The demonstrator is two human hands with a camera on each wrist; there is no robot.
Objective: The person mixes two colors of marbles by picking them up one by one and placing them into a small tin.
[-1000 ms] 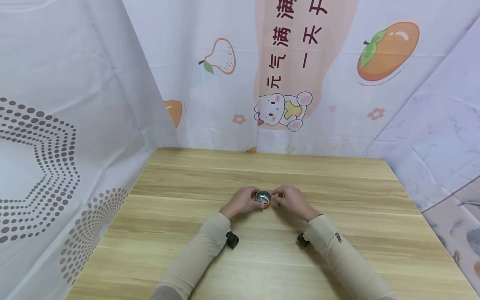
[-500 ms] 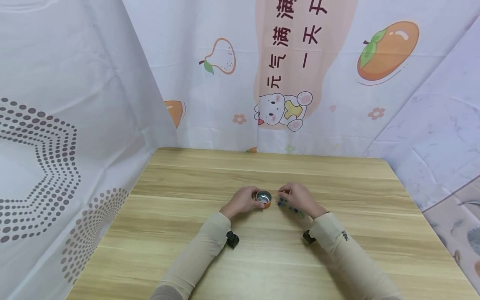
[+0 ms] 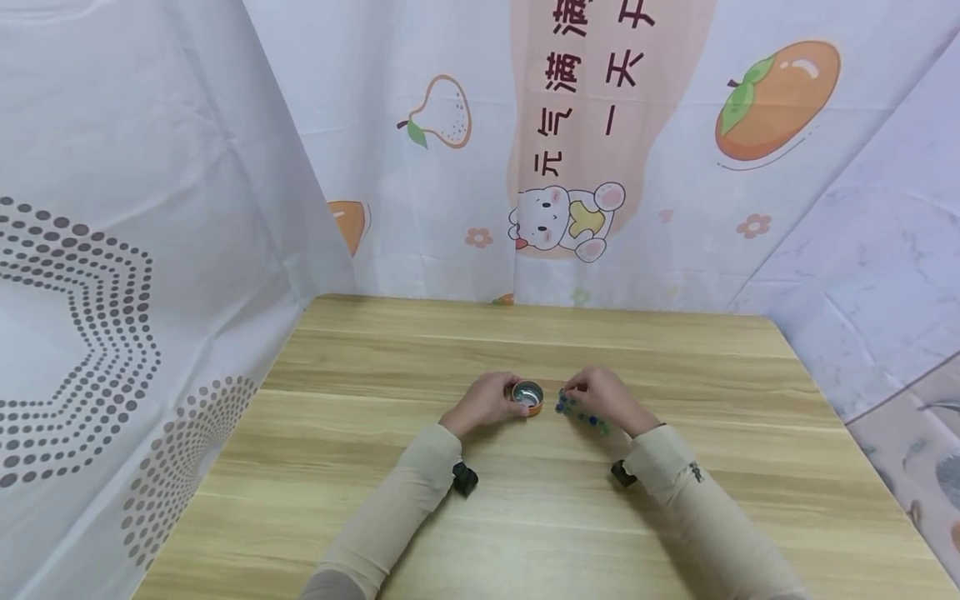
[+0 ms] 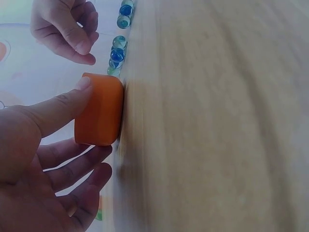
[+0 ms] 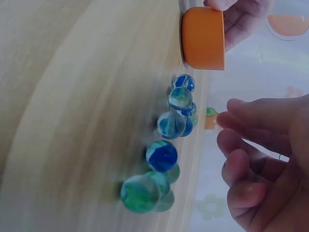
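My left hand (image 3: 492,402) holds a small round orange tin (image 3: 528,398) by its side. The tin stands upright on the table, its shiny inside facing up in the head view. In the left wrist view the thumb lies against the orange wall (image 4: 99,110), with fingers on the far side. My right hand (image 3: 602,396) hovers over several glass marbles (image 3: 592,420) to the right of the tin. In the right wrist view its fingers are loosely bent and nothing shows between them. Blue and green swirls mark the marbles, including a dark blue one (image 5: 162,156) and a green one (image 5: 139,193).
The wood-grain table (image 3: 480,533) carries the tin and the marbles, which lie in a loose row. Behind it hangs a printed white curtain (image 3: 450,200). Another patterned curtain (image 3: 187,150) drapes along the left side.
My right hand has drawn back from the tin's rim to the right, then lowered slightly over the marbles. More marbles show than before. The left hand and tin have stayed put.
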